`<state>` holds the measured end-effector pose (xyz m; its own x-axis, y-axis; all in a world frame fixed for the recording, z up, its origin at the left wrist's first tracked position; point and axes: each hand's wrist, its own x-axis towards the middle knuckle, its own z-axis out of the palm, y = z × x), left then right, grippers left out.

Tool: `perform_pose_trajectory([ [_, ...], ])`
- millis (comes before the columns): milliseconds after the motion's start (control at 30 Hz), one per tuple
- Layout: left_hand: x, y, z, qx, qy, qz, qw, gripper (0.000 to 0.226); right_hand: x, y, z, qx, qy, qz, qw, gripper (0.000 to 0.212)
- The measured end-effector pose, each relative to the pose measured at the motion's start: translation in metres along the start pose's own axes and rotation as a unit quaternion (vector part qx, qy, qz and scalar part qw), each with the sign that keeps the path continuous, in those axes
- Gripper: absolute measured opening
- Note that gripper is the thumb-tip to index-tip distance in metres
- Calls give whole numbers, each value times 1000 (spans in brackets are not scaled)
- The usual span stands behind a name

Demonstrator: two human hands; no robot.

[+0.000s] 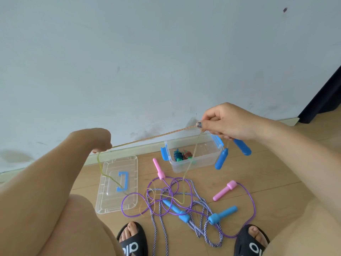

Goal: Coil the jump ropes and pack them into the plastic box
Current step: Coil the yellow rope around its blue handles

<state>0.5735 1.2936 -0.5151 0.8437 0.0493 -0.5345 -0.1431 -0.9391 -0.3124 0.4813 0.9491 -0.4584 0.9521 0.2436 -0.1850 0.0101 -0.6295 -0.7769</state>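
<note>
- Wooden floor (239, 182) runs up to a pale blue wall (166, 52); I take the clear plastic box (195, 161) by the skirting as my landmark.
- Inside the box I see two small coiled ropes (182, 155), already packed.
- Left of the box, its clear lid (118, 183) lies flat with a blue handle.
- Nearer me than the box, a purple rope (184, 193) with pink handles and a striped rope (203, 222) with blue handles lie tangled together, between my black slippers (132, 241).
- My right hand (228, 122), above the box, grasps the yellow-orange rope (153, 136) and its two blue handles (242, 146).
- My left hand (99, 140), above the lid, is clenched around that rope, drawn taut between both hands; slack hangs onto the tangle.
</note>
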Motion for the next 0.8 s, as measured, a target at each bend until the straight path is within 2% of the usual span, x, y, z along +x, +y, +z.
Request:
perform_pose_trajectory([
  [133,9,2,3,-14,61,14,998,19,3,-6,8,28,11,6,1000,23],
  [200,-1,19,-4,-113,115,72,984,32,7,-9,14,111,30,19,993,23],
  [267,-24,44,-17,-263,193,168,930,31,11,-14,19,206,53,40,976,20],
  [300,-42,59,-25,-346,188,227,891,27,13,-17,21,256,64,55,963,17],
  [367,-74,85,-37,-468,91,331,814,27,17,-20,22,363,76,81,925,11],
  [400,-86,95,-40,-486,51,363,793,30,19,-20,22,411,79,90,904,8],
  [433,-90,104,-39,-479,40,383,789,34,21,-21,22,451,80,96,884,8],
  [533,-90,122,-32,-420,93,384,817,60,24,-26,28,543,83,101,830,9],
  [567,-89,126,-31,-412,101,380,822,62,24,-28,31,572,82,99,810,10],
  [633,-89,135,-30,-402,101,374,830,54,26,-31,36,615,80,93,779,11],
  [800,-89,142,-32,-439,39,367,819,40,29,-32,31,631,111,75,764,16],
])
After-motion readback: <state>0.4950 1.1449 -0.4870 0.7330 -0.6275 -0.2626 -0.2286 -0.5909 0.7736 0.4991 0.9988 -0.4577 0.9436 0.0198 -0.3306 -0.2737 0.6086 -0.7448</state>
